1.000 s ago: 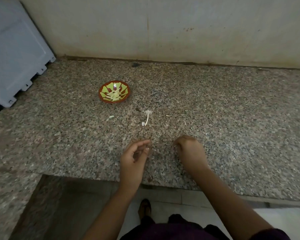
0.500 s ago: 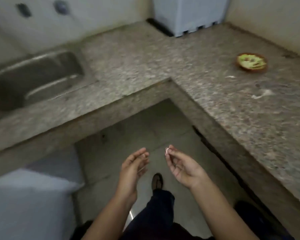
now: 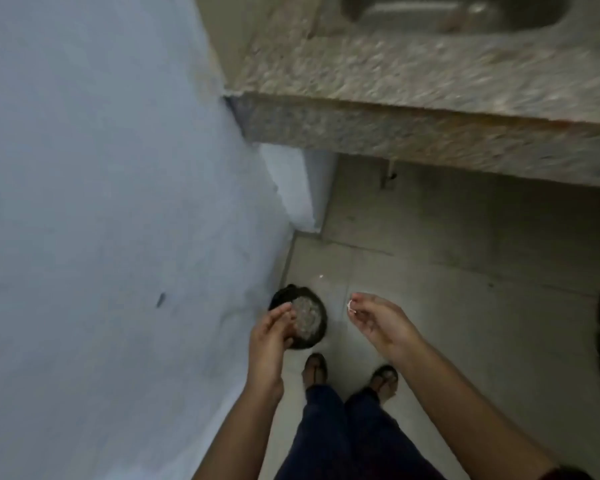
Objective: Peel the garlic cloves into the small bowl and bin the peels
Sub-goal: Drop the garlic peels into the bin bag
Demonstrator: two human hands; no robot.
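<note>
A person stands over a small dark bin (image 3: 322,329) on the tiled floor (image 3: 465,271), both bare forearms reaching forward and down from the bottom of the head view. The right hand (image 3: 381,322) is turned palm inward, its thumb and forefinger closed in a pinch on a tiny white garlic peel (image 3: 349,305), with the other fingers loosely curled beneath. The scrap stands out past the fingertips to the right of the bin, apart from its rim; it looks like a short sliver with its long axis roughly up the frame, though it is too small and blurred to be sure. The left hand (image 3: 269,336) is held edge-on with its fingers relaxed and nearly straight, overlapping the bin's left rim in this view, and nothing is seen in its grasp. The bin (round, its mouth showing pale, glistening contents) sits close against a pale grey-blue surface (image 3: 101,202) on the left, just ahead of the person's left sandalled foot (image 3: 315,370). A speckled stone counter (image 3: 430,81) with a steel sink (image 3: 458,12) runs across the top.
</note>
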